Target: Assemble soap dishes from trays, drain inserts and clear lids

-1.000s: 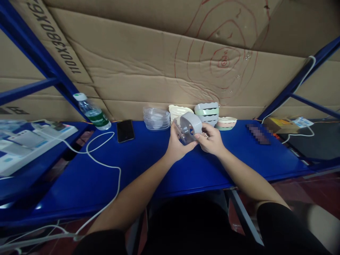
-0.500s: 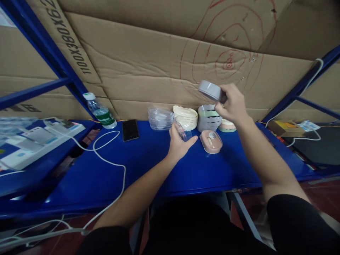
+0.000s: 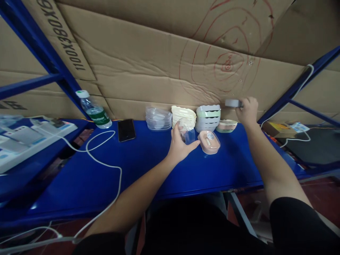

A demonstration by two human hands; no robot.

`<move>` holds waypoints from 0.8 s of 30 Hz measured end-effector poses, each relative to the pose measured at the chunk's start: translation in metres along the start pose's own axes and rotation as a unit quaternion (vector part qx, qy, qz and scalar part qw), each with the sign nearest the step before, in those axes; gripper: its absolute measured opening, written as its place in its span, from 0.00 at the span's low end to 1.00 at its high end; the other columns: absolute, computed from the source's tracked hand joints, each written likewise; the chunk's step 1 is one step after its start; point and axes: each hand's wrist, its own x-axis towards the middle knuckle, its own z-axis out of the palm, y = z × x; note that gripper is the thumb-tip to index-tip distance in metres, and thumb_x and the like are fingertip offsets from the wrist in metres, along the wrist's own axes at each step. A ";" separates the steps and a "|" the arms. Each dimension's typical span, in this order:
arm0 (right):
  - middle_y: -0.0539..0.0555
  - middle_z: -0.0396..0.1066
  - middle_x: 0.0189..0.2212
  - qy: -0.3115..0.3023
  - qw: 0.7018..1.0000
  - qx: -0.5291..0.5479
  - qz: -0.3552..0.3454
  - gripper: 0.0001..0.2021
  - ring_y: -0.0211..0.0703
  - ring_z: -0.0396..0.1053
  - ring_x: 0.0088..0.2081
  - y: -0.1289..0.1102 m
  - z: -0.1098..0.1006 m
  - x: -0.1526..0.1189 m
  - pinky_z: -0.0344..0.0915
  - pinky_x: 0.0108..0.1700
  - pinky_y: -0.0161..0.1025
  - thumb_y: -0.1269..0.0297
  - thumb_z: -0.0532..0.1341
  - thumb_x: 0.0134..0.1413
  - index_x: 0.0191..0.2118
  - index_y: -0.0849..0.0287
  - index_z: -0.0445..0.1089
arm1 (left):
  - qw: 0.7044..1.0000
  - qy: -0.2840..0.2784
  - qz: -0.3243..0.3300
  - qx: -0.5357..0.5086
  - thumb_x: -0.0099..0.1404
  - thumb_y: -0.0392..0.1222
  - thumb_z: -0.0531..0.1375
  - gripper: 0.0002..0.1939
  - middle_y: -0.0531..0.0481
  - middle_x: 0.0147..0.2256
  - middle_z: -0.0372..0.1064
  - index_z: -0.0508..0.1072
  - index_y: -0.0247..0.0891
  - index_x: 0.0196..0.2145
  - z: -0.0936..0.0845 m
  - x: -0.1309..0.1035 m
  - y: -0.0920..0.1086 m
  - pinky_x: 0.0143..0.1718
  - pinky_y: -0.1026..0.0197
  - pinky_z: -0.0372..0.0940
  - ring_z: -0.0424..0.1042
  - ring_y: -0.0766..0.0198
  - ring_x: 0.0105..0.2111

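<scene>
My left hand (image 3: pixel 179 146) is closed on a clear plastic lid (image 3: pixel 189 134), above the blue table. My right hand (image 3: pixel 247 110) grips a grey dish (image 3: pixel 233 103) by its right end, above and to the right of a low pink and green stack (image 3: pixel 226 125). A pink box with a clear lid (image 3: pixel 209 142) lies just right of my left hand. Behind it stand a stack of clear lids (image 3: pixel 158 119), a stack of cream dishes (image 3: pixel 183 115) and a stack of grey and green dishes (image 3: pixel 208 118).
On the blue table (image 3: pixel 148 166) lie a black phone (image 3: pixel 126 130) and a looped white cable (image 3: pixel 120 167). A water bottle (image 3: pixel 97 113) leans at the back left. Cardboard (image 3: pixel 138 71) stands behind; a small box (image 3: pixel 281 130) is at right.
My right hand has moved right and down with the grey dish, away from above the grey and green stack. My left hand still holds the clear lid. The view has shifted slightly.
</scene>
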 end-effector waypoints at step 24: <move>0.69 0.83 0.45 0.011 0.927 0.149 0.345 0.20 0.64 0.81 0.48 0.011 0.052 -0.104 0.70 0.49 0.48 0.47 0.69 0.53 0.43 0.52 0.66 | 0.988 0.139 0.072 0.010 0.54 0.66 0.80 0.77 0.33 0.70 0.63 0.30 0.57 0.80 -0.091 0.098 0.002 0.61 0.31 0.75 0.81 0.39 0.59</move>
